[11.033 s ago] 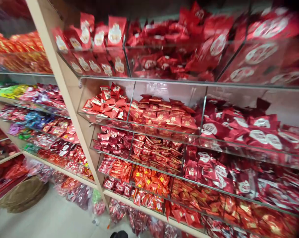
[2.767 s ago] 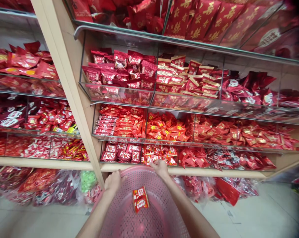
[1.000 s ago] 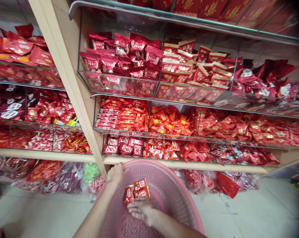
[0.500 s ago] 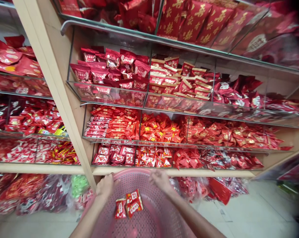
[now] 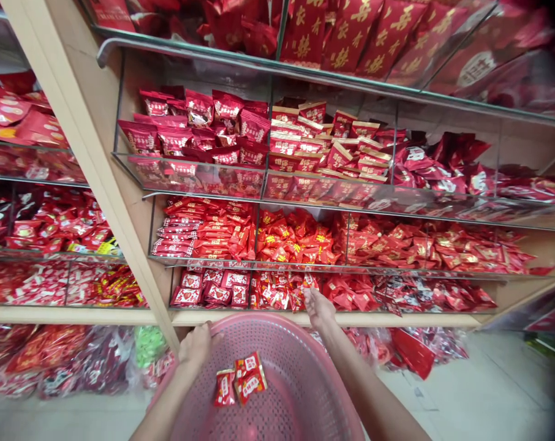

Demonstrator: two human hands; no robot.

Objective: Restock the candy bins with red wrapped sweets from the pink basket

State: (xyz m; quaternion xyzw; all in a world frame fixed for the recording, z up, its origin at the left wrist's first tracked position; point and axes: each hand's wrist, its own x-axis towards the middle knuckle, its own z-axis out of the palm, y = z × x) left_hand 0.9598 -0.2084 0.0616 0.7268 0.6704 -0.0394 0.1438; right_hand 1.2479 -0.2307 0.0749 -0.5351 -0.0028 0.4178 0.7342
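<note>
My left hand (image 5: 195,349) is closed over the left rim of a pink plastic basket (image 5: 305,352) with small holes in its wall. Several small red and orange candy packets (image 5: 247,375) lie together in the bottom of it. Beyond the basket's far right rim, my right hand (image 5: 320,308) reaches to the lowest shelf compartment. A small red-and-white candy packet (image 5: 309,280) is pinched at its fingertips, in front of a heap of similar red-and-white packets (image 5: 277,290).
Wooden shelving (image 5: 121,239) with clear dividers holds red-wrapped sweets in rows. White packets with red hearts (image 5: 188,288) lie left of my right hand, plain red packets (image 5: 346,294) right of it. Bagged goods (image 5: 94,361) stand on the floor below.
My right hand has left the basket's rim area and moved up and forward to the lowest shelf, where it pinches a packet. My left hand stays on the rim.
</note>
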